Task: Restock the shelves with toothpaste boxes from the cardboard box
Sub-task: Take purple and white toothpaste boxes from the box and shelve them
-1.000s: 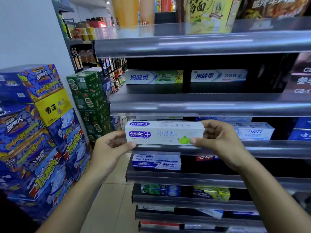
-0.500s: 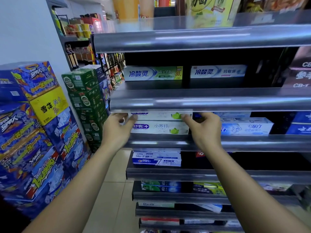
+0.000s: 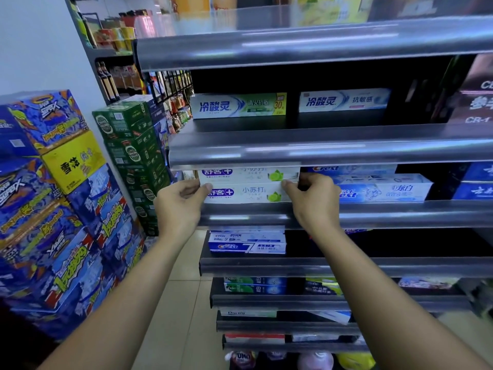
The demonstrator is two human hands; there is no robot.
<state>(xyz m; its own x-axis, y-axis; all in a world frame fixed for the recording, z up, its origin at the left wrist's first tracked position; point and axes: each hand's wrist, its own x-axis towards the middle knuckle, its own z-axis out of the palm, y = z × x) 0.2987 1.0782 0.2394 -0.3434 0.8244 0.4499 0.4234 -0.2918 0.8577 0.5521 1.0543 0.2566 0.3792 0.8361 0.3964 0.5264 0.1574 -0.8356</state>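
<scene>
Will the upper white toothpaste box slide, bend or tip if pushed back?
The upper white toothpaste box is probably stiff: its edges look straight. It lies flat on the lower box, so tipping seems unlikely. Its smooth card likely slides easily.

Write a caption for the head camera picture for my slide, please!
Left hand and right hand hold the ends of two stacked white cardboard toothpaste boxes on a grey metal shelf.

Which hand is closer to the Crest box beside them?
Right. The right hand is just left of the Crest box; the left hand holds the white boxes' far end.
</scene>
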